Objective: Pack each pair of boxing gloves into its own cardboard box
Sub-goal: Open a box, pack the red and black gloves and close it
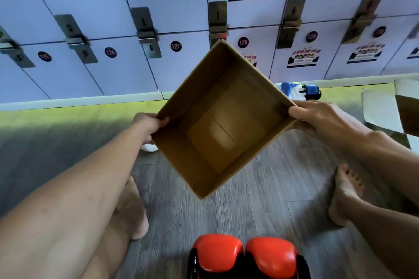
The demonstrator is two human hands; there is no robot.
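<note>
An open brown cardboard box [223, 120] is held in the air above the floor, turned cornerwise, its inside bare. My left hand [149, 125] grips its left corner with the thumb over the rim. My right hand [315, 118] grips its right corner the same way. A pair of red and black boxing gloves [247, 256] lies side by side on the grey floor at the bottom of the view, below the box and apart from it.
White numbered lockers [158, 63] line the wall ahead. Another cardboard box [405, 115] with open flaps sits at the right edge. A blue and white bag [294, 90] lies by the lockers. My bare feet [344, 195] flank the grey plank floor.
</note>
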